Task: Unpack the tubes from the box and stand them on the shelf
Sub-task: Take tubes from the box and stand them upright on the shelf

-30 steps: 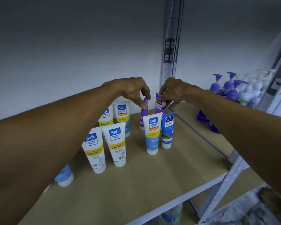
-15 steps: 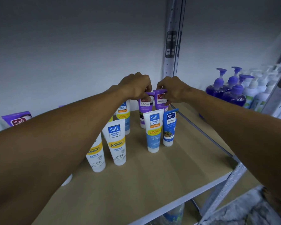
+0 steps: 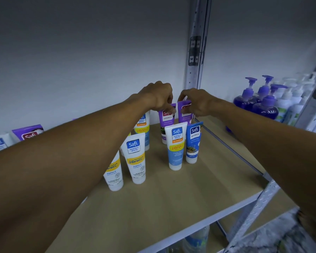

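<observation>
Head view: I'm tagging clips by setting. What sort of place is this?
Likely a stockroom or shop back room: a slotted metal rack with board shelves, many same-brand tubes standing together, and pump bottles massed in the next bay.

A plain pale wall [image 3: 80,52] fills the back. A perforated steel upright [image 3: 195,19] runs up it, bearing a black patch [image 3: 194,51] whose markings are too blurred to read. To its right stand three pump bottles of purple liquid [image 3: 264,110], close together, with whitish pump bottles [image 3: 285,105] just beside and behind them. A slotted grey corner post [image 3: 263,199] slants down at the front right. Beneath lies a mottled grey floor [image 3: 274,236], and what may be a clear bottle with a blue label [image 3: 195,240].
</observation>
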